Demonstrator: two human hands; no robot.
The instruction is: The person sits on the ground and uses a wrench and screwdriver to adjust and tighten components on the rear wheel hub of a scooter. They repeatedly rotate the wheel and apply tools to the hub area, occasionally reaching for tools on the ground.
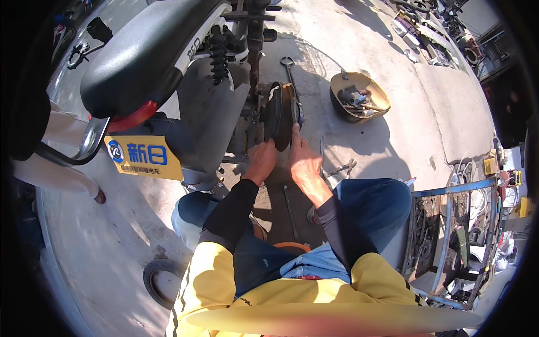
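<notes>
A scooter's rear wheel (274,115), dark and seen nearly edge-on, stands in front of me. My left hand (262,160) is closed at the near lower edge of its tyre, fingers curled against the rubber. On the wheel's right side is my right hand (306,166), also closed, with a finger pointing up along a thin grey bar-like piece (295,109). What sits inside that palm is hidden. Above and left are the scooter's dark seat (140,56), a coil shock absorber (218,53) and a yellow plate (145,157).
A large wrench (288,66) lies beyond the wheel. Right of it is a tan bowl (338,87) with tools. Pliers (345,168) and a long rod (291,213) lie near my legs. A metal rack (449,191) stands right, a loose tyre (150,283) lower left. Another person's legs (56,174) are at left.
</notes>
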